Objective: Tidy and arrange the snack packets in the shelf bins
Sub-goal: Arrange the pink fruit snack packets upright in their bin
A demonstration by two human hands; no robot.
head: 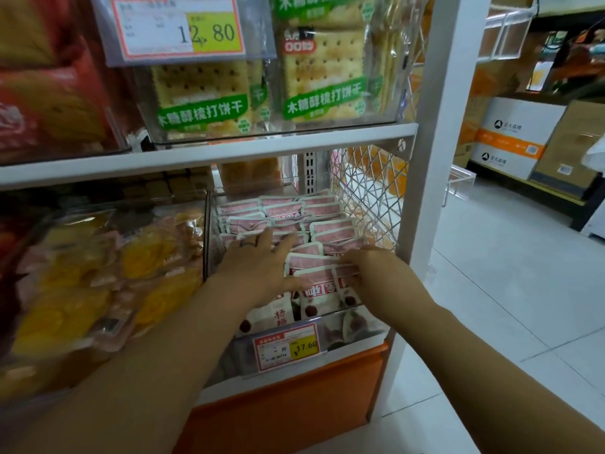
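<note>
A clear plastic bin [366, 327] on the lower shelf holds several small pink-and-white snack packets [330, 228] standing in rows. My left hand [258, 263] lies flat on the packets in the bin's left half, fingers stretched out, a ring on one finger. My right hand [368, 265] is at the bin's front right, its fingers curled round the top edges of a few front packets [319, 278]. The packets' lower parts show red fruit pictures through the bin's front wall.
A price tag [288, 347] reading 17.60 hangs on the bin's front. To the left is a bin of yellow snack packets [98, 267]. Above, a shelf board [229, 152] carries cracker packets [324, 77]. White wire mesh [370, 188] and a white post [435, 158] close the right side.
</note>
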